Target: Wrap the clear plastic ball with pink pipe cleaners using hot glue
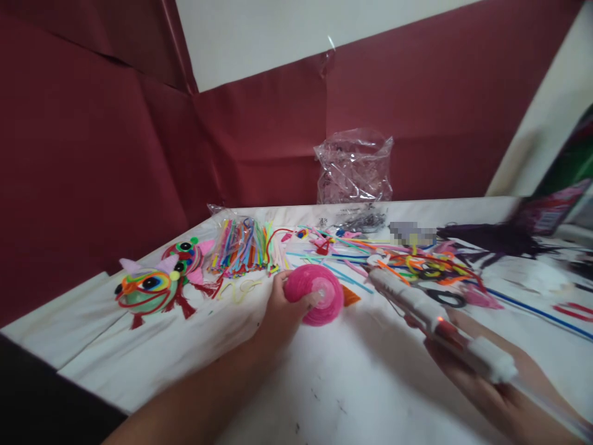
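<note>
My left hand (281,312) grips a round pink ball wrapped in fuzzy pipe cleaner (315,294), thumb on its front, holding it just above the white table (361,377). My right hand (482,380) holds a white hot glue gun (430,315) with a small red light lit on its body. Its nozzle points left toward the pink ball, a short gap away. An orange piece (351,296) sticks out from behind the ball.
Two finished colourful pipe-cleaner fish figures (151,288) lie at the left. A bundle of coloured pipe cleaners (241,247) and loose ones (417,262) with black scissors (447,298) spread behind. A clear plastic bag (354,167) stands against the maroon wall.
</note>
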A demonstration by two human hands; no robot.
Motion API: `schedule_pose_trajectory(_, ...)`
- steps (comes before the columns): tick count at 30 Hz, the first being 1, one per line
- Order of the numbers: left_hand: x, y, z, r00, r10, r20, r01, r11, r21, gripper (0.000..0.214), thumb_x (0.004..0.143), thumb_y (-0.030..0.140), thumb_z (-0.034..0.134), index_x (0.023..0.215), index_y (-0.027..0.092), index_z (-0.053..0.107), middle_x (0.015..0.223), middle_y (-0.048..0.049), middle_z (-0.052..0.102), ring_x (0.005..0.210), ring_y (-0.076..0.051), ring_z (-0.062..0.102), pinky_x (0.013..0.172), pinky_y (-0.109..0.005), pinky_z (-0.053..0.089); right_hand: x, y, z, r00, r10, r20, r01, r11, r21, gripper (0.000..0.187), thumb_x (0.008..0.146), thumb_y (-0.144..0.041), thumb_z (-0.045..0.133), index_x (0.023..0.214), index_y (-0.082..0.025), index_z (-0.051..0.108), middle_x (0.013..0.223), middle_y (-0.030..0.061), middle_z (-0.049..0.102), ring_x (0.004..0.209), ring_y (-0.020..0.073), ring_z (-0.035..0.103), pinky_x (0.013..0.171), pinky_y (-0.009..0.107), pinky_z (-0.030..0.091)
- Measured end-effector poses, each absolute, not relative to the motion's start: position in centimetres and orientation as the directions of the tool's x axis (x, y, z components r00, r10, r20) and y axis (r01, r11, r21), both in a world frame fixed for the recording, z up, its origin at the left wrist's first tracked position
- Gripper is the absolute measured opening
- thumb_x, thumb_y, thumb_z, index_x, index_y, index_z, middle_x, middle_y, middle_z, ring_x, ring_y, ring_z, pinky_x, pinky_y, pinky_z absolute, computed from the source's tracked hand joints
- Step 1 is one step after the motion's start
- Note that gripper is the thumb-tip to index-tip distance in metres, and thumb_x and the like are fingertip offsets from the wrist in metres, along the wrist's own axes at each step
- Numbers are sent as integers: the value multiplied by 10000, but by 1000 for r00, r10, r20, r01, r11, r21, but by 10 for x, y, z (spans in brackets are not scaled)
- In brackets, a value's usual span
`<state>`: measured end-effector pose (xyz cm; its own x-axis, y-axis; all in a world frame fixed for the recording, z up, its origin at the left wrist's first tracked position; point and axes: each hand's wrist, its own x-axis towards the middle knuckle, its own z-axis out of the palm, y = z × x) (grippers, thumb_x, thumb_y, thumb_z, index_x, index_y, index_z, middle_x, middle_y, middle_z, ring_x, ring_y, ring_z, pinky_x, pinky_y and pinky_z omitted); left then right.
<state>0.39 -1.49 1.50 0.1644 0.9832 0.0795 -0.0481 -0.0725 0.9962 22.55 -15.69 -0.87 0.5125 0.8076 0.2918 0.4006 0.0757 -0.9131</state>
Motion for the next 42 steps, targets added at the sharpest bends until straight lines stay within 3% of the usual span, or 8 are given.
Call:
schedule_pose_trajectory(4, 3, -8, 15, 123, 990, 63, -62, -55, 997, 652, 553, 336, 809, 1114, 193, 509, 933, -36, 656, 778, -184, 640, 659, -274, 511, 240, -150, 12, 500, 791, 352, 505, 63, -861, 361, 734, -569, 595, 880, -258, 706, 715, 52, 677, 562, 217, 565, 522, 346, 464)
schedule_pose_trajectory(11, 4, -9, 14, 166, 984, 64, -135, -42, 990, 692, 537, 331, 814, 1136, 191, 497, 929, -36, 657, 767, -183, 641, 669, -285, 522, 240, -144, 32, 431, 902, 29, 407, -165, -899, 619, 802, -713, 418, 567, -195, 661, 536, 74, 630, 502, 176, 515, 499, 310, 363)
schedule_pose_trajectory(17, 5, -12, 13, 200, 978, 61, -97, -42, 994, 682, 552, 349, 820, 1140, 199, 510, 926, -31, 668, 752, -181, 649, 666, -286, 522, 239, -138, 31, 371, 924, 97, 209, 19, -978, 325, 769, -484, 511, 797, -180, 625, 580, 18, 629, 510, 156, 506, 539, 294, 363)
schedule_pose_trajectory(28, 11, -22, 17, 188, 980, 73, -70, -61, 996, 673, 537, 375, 829, 1122, 201, 544, 945, -40, 689, 795, -195, 662, 692, -294, 527, 240, -136, 24, 330, 929, 168, 323, 56, -945, 338, 833, -439, 375, 948, -171, 546, 618, -6, 571, 507, 147, 500, 516, 280, 381)
schedule_pose_trajectory(31, 10, -19, 16, 184, 981, 53, -52, -44, 998, 691, 540, 386, 834, 1144, 211, 548, 953, -41, 687, 807, -198, 661, 682, -292, 533, 244, -133, 22, 325, 915, 238, 474, 60, -878, 300, 848, -400, 346, 919, -184, 541, 678, 15, 579, 584, 176, 545, 567, 301, 431)
schedule_pose_trajectory(34, 10, -15, 16, 171, 984, 52, -81, -39, 996, 739, 514, 357, 848, 1171, 226, 535, 1037, -55, 678, 845, -209, 668, 677, -292, 543, 252, -129, 18, 279, 902, 330, 684, 55, -727, 160, 747, -288, 519, 870, -198, 567, 832, 48, 585, 781, 217, 571, 701, 323, 445)
schedule_pose_trajectory(37, 11, -14, 18, 166, 985, 50, -112, -32, 993, 740, 500, 316, 847, 1168, 241, 538, 1021, -53, 681, 816, -212, 673, 654, -291, 544, 264, -125, 10, 195, 919, 343, 836, 27, -547, 258, 653, -144, 579, 906, -179, 609, 954, 86, 564, 852, 238, 551, 745, 342, 428)
schedule_pose_trajectory(42, 12, -19, 23, 177, 983, 45, -108, -26, 994, 761, 492, 296, 842, 1186, 231, 538, 987, -43, 682, 804, -208, 670, 671, -300, 541, 289, -118, 1, 14, 967, 253, 935, 77, -346, 348, 667, -120, 624, 1014, -157, 636, 995, 108, 567, 941, 267, 546, 784, 345, 429)
